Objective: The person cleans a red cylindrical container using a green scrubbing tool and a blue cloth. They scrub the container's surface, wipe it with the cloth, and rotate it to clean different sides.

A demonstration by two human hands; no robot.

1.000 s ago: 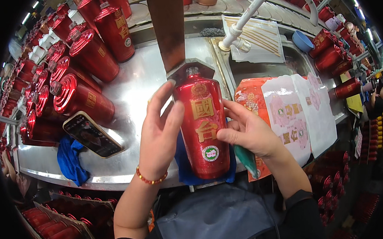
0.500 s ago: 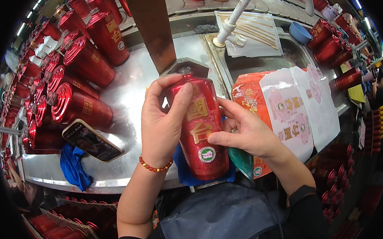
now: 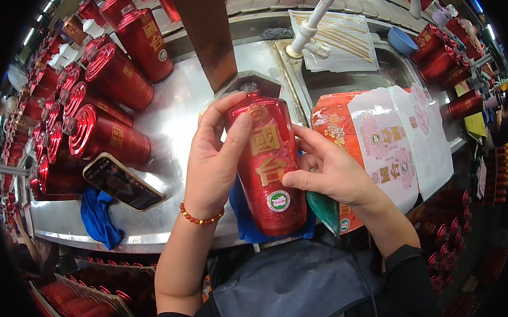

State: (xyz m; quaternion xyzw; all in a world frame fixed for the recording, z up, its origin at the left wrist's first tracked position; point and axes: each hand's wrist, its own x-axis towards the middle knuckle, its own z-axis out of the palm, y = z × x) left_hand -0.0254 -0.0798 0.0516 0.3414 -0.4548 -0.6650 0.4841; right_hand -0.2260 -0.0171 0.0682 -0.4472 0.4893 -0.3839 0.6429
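A glossy red bottle (image 3: 271, 209) with raised gold characters and a round green-and-white sticker lies face up before me, its neck pointing away. My left hand (image 3: 219, 146) is closed around its upper left side, the thumb pressing on the shoulder. On the right side, my right hand (image 3: 332, 169) grips the bottle, thumb on the front and the other fingers partly hidden at the edge. Beneath the bottle shows a blue cloth (image 3: 247, 228). Beside my right hand lies a sheet of printed stickers (image 3: 382, 146) on orange-red packaging (image 3: 327, 117).
Many red bottles (image 3: 118, 79) crowd the metal table (image 3: 169, 123) at left. A phone (image 3: 123, 181) leans by another blue cloth (image 3: 99, 218). Behind the stickers are a sink (image 3: 387, 74), a white pipe (image 3: 316, 23), thin sticks (image 3: 339, 36) and a blue bowl (image 3: 402, 40). A brown post (image 3: 204, 35) stands ahead.
The view has shifted slightly. Both hands keep nearly the same hold on the red bottle, which has barely moved.
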